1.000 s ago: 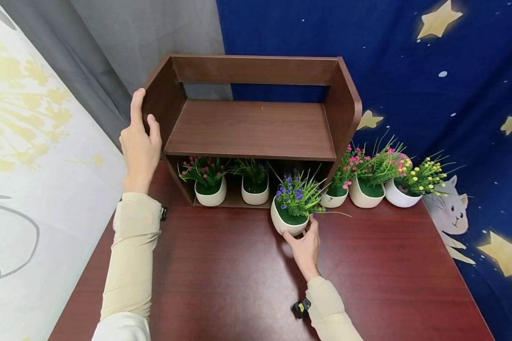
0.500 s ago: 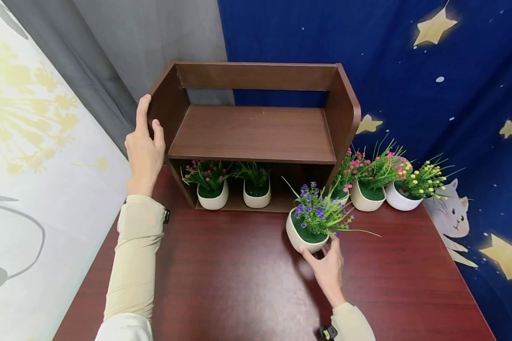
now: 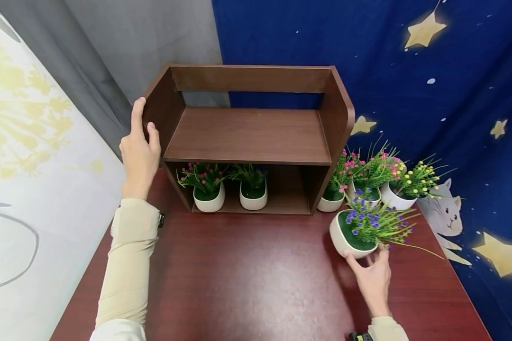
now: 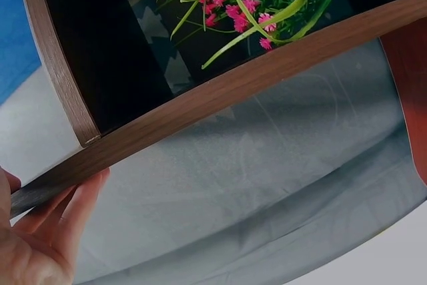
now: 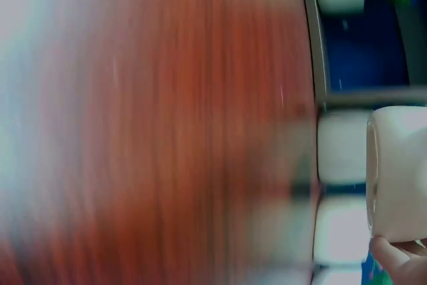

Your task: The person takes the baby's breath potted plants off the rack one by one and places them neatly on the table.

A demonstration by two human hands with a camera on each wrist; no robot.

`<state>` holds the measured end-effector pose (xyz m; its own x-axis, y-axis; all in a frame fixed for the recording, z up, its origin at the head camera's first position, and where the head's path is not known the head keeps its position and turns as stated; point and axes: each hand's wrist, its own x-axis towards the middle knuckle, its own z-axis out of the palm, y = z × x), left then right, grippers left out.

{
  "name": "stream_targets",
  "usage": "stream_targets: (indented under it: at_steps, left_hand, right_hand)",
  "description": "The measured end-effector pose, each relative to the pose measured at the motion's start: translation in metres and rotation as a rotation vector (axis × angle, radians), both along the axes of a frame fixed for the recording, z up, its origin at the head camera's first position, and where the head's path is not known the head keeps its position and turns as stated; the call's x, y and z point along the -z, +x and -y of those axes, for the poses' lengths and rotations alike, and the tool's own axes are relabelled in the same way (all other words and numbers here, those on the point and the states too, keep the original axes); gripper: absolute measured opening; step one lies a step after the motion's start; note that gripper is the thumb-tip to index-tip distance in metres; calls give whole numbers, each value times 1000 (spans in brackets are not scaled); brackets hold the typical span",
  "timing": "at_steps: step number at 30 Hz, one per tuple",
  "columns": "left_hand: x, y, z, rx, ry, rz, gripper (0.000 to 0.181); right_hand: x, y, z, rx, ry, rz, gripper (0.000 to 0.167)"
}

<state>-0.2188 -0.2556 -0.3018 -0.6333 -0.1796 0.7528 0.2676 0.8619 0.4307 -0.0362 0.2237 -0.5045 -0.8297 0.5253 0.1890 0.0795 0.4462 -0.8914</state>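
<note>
My right hand (image 3: 372, 280) holds a white pot of purple flowers (image 3: 362, 225) by its near side, thumb and fingers around the lower part. It is raised over the right of the table, in front of the other potted plants. In the right wrist view the pale pot (image 5: 404, 173) shows with fingertips (image 5: 393, 258) at its edge. My left hand (image 3: 137, 154) grips the left side panel of a brown two-tier shelf (image 3: 251, 135). The left wrist view has the hand (image 4: 41, 248) pinching that panel's edge (image 4: 193, 115) from both sides.
Inside the lower tier stand a pink-flowered pot (image 3: 210, 201) and a darker-flowered pot (image 3: 253, 198). Right of the shelf several potted plants line up, including a pink one (image 3: 330, 203) and a yellow one (image 3: 398, 199). Curtains (image 3: 277, 38) hang behind the reddish table (image 3: 239, 274).
The right hand has carried the purple-flowered pot from the front of the shelf's lower tier to the right, past the shelf's right side. My left hand keeps its grip on the panel.
</note>
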Motion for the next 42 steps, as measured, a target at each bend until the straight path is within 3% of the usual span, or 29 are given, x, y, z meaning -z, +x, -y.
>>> stream_targets:
  at_steps: [8, 14, 17, 24, 30, 42]
  left_hand:
    - [-1, 1, 0, 5, 5, -3, 46]
    - [-1, 2, -2, 14, 12, -5, 46]
    - [-1, 2, -2, 10, 20, 3, 46]
    - [-2, 1, -2, 15, 21, 17, 46]
    - [-3, 2, -1, 7, 16, 16, 46]
    - [-3, 1, -3, 19, 11, 8, 47]
  right_hand:
    - [-4, -1, -46, 127, -5, 58, 75]
    - [27, -8, -100, 177, 32, 51, 80]
    - [29, -10, -118, 191, 25, 59, 82]
    - [7, -7, -132, 225, 11, 148, 83]
    - [14, -16, -151, 196, 79, 177, 83]
    - [24, -21, -171, 170, 2, 248, 83]
